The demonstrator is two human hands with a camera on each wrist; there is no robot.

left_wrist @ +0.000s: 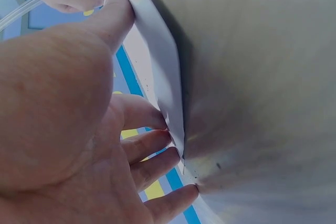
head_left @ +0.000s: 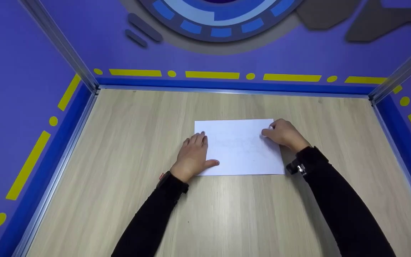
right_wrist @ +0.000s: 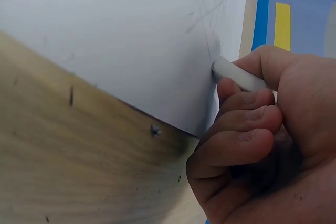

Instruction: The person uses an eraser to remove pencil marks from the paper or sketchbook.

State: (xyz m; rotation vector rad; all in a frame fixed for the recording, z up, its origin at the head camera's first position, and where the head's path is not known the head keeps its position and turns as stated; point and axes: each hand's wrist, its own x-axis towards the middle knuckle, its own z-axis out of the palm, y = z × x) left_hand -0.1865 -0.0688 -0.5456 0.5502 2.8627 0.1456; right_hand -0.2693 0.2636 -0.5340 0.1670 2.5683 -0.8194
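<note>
A white sheet of paper (head_left: 241,153) lies on the wooden table, with faint grey pencil lines (right_wrist: 207,14) on it in the right wrist view. My left hand (head_left: 193,154) rests on the sheet's left edge, fingers straight and thumb spread on the paper. In the left wrist view that edge bows up a little off the wood. Near the sheet's upper right corner, my right hand (head_left: 284,134) pinches a white eraser (right_wrist: 240,75) between thumb and index finger, its rounded end against the paper. The other fingers curl in beneath it.
Small dark crumbs (right_wrist: 155,130) are scattered on the wooden table (head_left: 219,214) beside the sheet. Blue-purple panels (head_left: 212,59) with yellow dashes wall off the back and both sides, joined by metal rails.
</note>
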